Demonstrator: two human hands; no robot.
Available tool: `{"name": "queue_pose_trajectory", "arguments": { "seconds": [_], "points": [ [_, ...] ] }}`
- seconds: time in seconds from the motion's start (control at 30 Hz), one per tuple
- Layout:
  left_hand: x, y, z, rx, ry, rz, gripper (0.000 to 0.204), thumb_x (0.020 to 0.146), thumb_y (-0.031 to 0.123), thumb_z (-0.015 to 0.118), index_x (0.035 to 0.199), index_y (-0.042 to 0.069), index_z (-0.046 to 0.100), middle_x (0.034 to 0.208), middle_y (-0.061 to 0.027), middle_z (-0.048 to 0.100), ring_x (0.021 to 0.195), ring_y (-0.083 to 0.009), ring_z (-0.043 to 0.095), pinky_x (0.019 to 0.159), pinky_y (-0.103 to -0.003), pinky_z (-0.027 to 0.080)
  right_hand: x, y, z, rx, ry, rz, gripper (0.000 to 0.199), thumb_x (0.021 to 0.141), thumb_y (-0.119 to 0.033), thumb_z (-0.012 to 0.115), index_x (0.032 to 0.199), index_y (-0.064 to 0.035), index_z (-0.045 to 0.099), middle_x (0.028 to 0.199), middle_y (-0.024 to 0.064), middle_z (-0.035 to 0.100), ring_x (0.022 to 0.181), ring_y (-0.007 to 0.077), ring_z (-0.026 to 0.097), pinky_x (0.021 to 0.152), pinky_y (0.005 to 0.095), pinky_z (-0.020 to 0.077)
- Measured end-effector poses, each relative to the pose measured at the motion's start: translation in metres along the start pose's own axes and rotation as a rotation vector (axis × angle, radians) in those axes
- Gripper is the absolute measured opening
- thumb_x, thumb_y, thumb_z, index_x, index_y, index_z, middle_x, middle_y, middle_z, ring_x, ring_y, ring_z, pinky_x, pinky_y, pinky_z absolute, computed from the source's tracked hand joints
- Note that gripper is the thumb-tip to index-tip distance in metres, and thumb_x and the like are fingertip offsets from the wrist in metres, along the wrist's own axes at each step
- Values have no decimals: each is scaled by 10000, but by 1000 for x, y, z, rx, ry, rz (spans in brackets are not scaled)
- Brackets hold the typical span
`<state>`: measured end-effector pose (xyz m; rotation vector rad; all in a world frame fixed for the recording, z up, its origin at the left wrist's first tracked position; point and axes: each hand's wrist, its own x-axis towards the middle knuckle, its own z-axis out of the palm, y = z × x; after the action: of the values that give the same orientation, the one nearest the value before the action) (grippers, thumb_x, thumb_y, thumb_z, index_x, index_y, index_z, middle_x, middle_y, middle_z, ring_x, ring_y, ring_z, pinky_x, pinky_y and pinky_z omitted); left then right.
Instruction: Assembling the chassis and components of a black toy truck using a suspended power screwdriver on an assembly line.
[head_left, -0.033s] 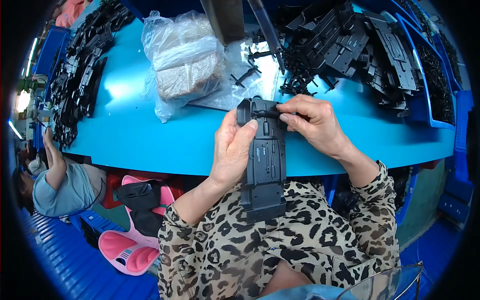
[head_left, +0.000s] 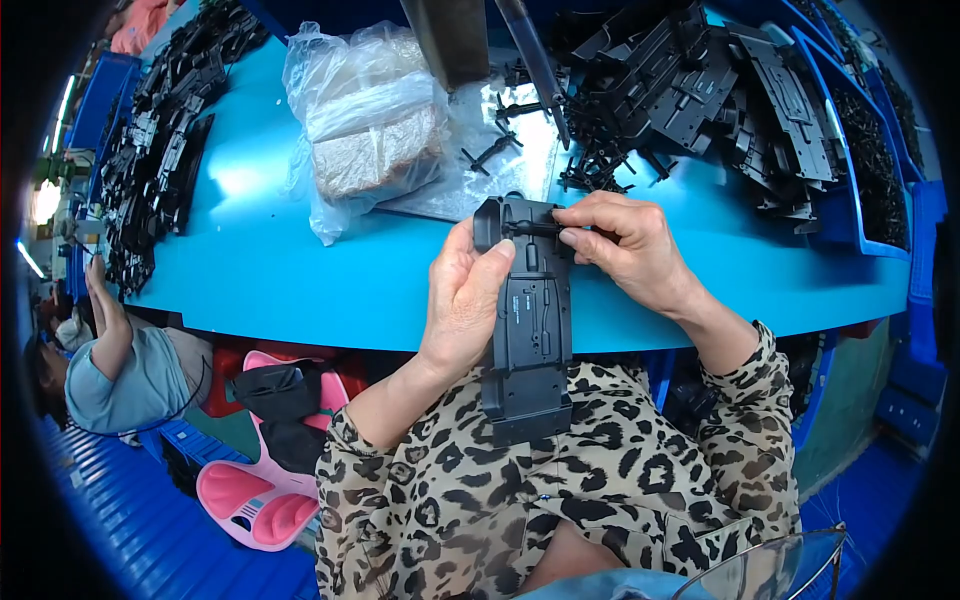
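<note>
A long black plastic chassis plate [head_left: 532,320] with moulded ridges and small holes stands tilted in front of me, its lower end near my lap. My left hand [head_left: 466,290] grips its upper left side, thumb pressed on the face. Across the top of the plate lies a small black axle-shaped part [head_left: 530,228]. The thumb and forefinger of my right hand [head_left: 625,245] pinch this part's right end, at the plate's edge. Their fingertips partly hide that end. Similar loose axle-shaped parts [head_left: 492,152] are scattered on the table beyond the plate.
A plastic-wrapped block [head_left: 375,140] sits on the blue table [head_left: 300,270]. Black chassis plates [head_left: 690,90] are heaped at the back right, beside a blue bin [head_left: 850,180] of dark parts. More black parts [head_left: 160,140] line the left. Another person [head_left: 130,370] is at the far left.
</note>
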<state>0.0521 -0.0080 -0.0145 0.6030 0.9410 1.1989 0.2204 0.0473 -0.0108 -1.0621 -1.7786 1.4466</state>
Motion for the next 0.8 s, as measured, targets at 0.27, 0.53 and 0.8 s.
{"name": "queue_pose_trajectory", "arguments": {
  "seconds": [0.27, 0.53, 0.8],
  "points": [
    [0, -2, -3, 16, -22, 3, 290, 855, 74, 398, 1111, -45, 332, 908, -98, 523, 754, -76, 530, 631, -203, 471, 1, -1, -5, -39, -50, 33, 213, 747, -38, 585, 947, 34, 575, 832, 73, 565, 621, 80, 540, 529, 177, 461],
    [0, -5, -3, -4, 20, 9, 271, 837, 75, 423, 1081, -37, 387, 898, -107, 548, 717, -109, 570, 630, -222, 490, 3, -1, -8, -88, -119, 24, 237, 724, -43, 610, 947, 29, 576, 796, 70, 572, 591, 77, 544, 514, 179, 448],
    [2, -1, -3, -40, 34, -30, 243, 838, 76, 417, 1054, -34, 401, 883, -102, 551, 705, -111, 573, 621, -224, 493, 3, 1, -5, -278, -70, -163, 251, 712, -49, 622, 939, 43, 563, 777, 94, 568, 591, 109, 549, 504, 204, 446]
  ]
}}
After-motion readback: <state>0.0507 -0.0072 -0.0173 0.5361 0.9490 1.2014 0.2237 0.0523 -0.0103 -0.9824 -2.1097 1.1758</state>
